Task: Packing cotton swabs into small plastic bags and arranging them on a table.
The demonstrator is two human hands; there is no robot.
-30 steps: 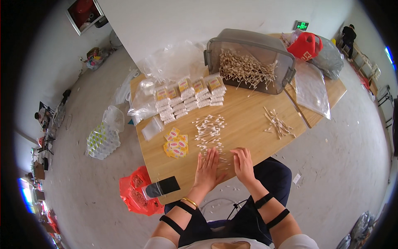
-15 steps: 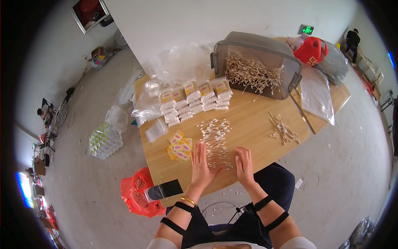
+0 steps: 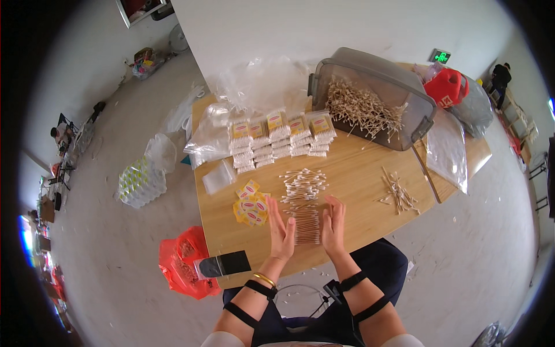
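Between my two palms lies a layer of wooden-stick cotton swabs (image 3: 307, 226), side by side and lined up at their ends. My left hand (image 3: 281, 231) stands on edge at their left, fingers stretched forward and thumb against the swab ends. At the right ends my right hand (image 3: 333, 226) is held the same way, open, its palm facing inward. Just beyond them is a looser heap of swabs (image 3: 303, 185). Small yellow printed cards (image 3: 252, 205) lie scattered next to my left fingertips. Farther left sits a stack of small clear bags (image 3: 219, 178).
Filled swab packs (image 3: 276, 139) stand in stacks at the back. A tipped grey bin (image 3: 399, 75) spills swabs toward me. More swabs (image 3: 399, 194) lie loose at right. A phone (image 3: 228, 264) rests on the near left edge, beside a red bag (image 3: 185, 269) below.
My right hand has moved in toward my left, narrowing the gap. The swabs between them now lie straighter and more even. The whole view has shifted slightly.
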